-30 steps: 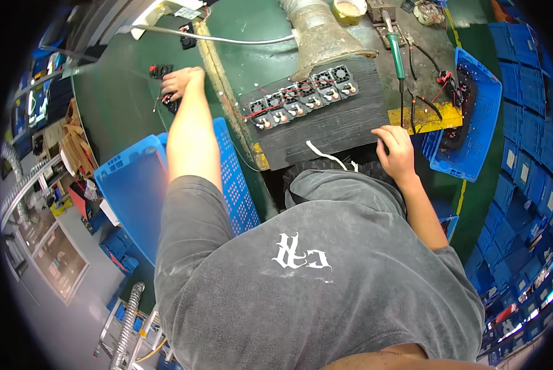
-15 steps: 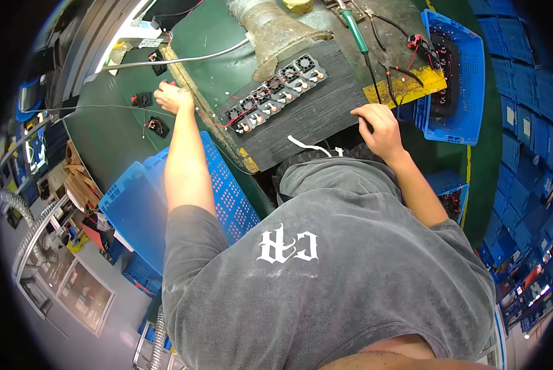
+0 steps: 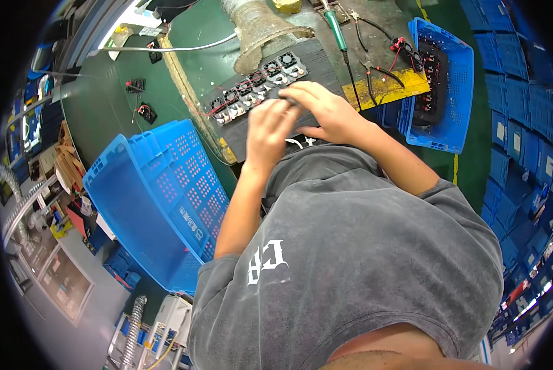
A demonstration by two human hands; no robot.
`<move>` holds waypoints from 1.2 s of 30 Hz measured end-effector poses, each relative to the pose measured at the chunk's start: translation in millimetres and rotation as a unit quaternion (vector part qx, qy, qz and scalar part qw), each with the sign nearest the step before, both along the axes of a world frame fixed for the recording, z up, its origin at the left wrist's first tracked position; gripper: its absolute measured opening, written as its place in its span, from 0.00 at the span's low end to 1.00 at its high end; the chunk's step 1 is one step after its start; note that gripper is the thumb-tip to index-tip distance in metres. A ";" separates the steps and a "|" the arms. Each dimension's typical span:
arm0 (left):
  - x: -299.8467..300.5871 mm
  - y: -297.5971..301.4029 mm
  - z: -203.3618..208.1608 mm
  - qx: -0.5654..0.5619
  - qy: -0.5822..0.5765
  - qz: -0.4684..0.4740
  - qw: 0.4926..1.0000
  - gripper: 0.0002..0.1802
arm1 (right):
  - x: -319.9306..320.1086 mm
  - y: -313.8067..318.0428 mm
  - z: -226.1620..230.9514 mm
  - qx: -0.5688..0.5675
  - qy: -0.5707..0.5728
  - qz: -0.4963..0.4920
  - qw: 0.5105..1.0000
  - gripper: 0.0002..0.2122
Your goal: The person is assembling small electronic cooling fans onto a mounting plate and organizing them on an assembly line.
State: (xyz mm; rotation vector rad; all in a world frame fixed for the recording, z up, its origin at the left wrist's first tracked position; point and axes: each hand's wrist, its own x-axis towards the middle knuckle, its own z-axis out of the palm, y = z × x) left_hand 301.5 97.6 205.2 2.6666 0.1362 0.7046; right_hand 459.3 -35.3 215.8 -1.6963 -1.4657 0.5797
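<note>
My left hand [image 3: 269, 131] and my right hand [image 3: 332, 116] come together over the near side of a dark ridged block [image 3: 319, 65]. The left fingers are curled and blurred by motion. My right fingers bend toward them, with a bit of something dark at the fingertips. What lies between the hands is mostly hidden. Just beyond them, a row of small black cooling fans [image 3: 252, 87] with red wires and white-tipped parts sits on the block. Separate small fans [image 3: 146, 112] with red and black wires lie on the green bench at the left.
A green-handled soldering iron [image 3: 334, 28] and pliers [image 3: 384, 73] lie at the far right, by a yellow plate [image 3: 406, 90]. Blue crates stand at right [image 3: 463, 92] and left [image 3: 119, 185]; the right one holds black parts. A flared duct [image 3: 252, 34] rises behind the fans.
My left hand has come back from the separate fans at the left to the middle. My right hand has moved left to meet it, and one fewer small fan lies near the bench's ledge.
</note>
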 end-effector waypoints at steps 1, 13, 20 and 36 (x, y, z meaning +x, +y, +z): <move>-0.3 -12.5 0.0 -0.017 0.001 -0.007 1.000 0.20 | 2.2 -0.8 1.1 -0.039 0.028 0.020 0.999 0.31; 15.5 -37.4 12.7 -0.039 -0.035 -0.037 0.998 0.14 | 22.9 -28.7 10.1 0.007 -0.064 0.013 0.998 0.22; 12.3 -41.0 1.7 -0.053 -0.011 -0.064 0.996 0.14 | 32.7 -27.9 -10.8 -0.099 0.053 0.070 0.991 0.17; 15.8 3.7 -57.2 -0.287 0.113 0.076 0.948 0.08 | 38.9 -45.9 -57.0 -0.024 -0.132 -0.008 0.991 0.19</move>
